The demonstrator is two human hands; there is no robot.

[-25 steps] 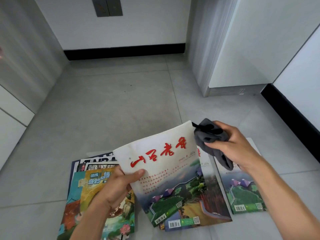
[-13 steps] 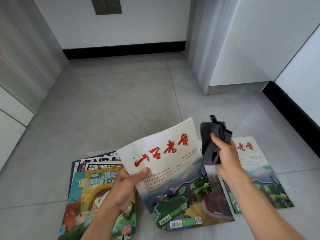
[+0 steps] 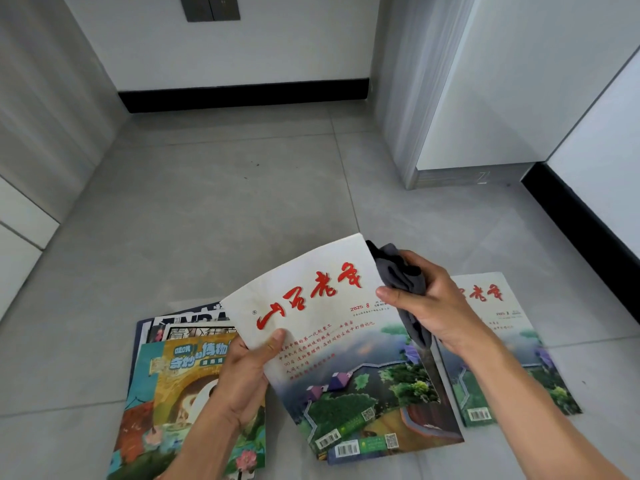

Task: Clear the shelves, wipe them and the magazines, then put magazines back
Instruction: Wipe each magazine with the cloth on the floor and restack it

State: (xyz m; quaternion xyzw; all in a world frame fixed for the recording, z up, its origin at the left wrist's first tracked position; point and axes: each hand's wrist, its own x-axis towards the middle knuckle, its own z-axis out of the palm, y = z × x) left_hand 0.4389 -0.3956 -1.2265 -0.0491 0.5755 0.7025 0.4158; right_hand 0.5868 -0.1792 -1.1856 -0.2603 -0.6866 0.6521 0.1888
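Two hands are engaged: the left hand (image 3: 242,375) grips the red-titled magazine (image 3: 332,341) at its near-left edge, while a grey cloth (image 3: 403,282) is clenched in the right hand (image 3: 436,306) at its far corner. Even strokes should be drawn across the cover, the magazine being held steady.

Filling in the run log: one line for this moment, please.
phase: wiping magazines | left hand: holds raised magazine | right hand: grips grey cloth at its top right edge | floor: stack left, matching copy right
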